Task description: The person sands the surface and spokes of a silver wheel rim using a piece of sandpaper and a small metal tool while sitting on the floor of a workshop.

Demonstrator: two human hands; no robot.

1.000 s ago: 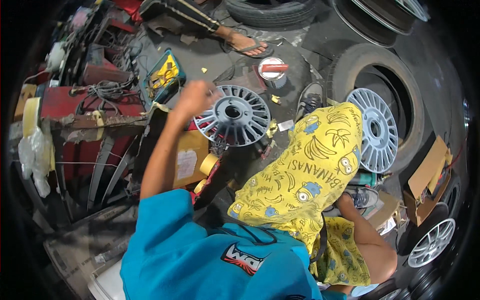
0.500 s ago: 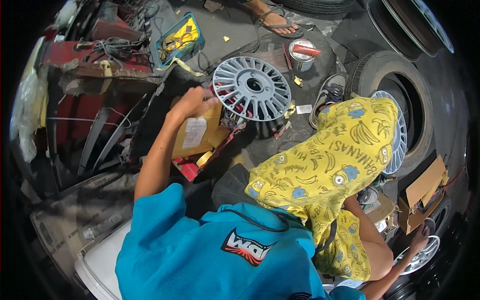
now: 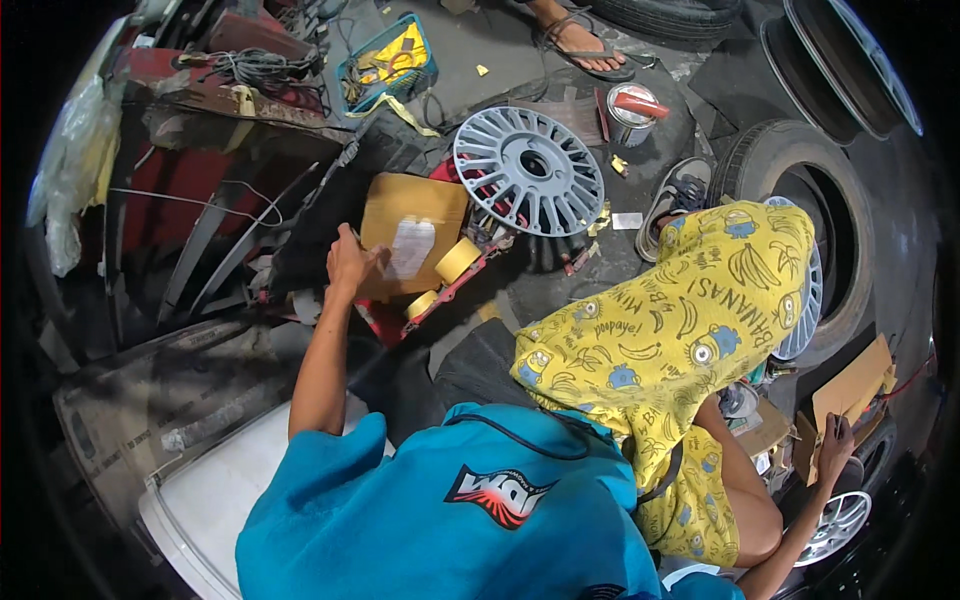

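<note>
Head view: left hand (image 3: 347,262) rests curled on the left edge of the cardboard box (image 3: 408,236), apparently steadying it, 2 tape rolls (image 3: 457,260) just right; right hand (image 3: 835,440) far right, grip indiscernible.

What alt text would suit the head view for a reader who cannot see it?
The person's left hand rests on a brown cardboard box beside rolls of yellow tape and a grey wheel cover on a cluttered workshop floor. Their right hand reaches low on the right near a piece of cardboard.
</note>
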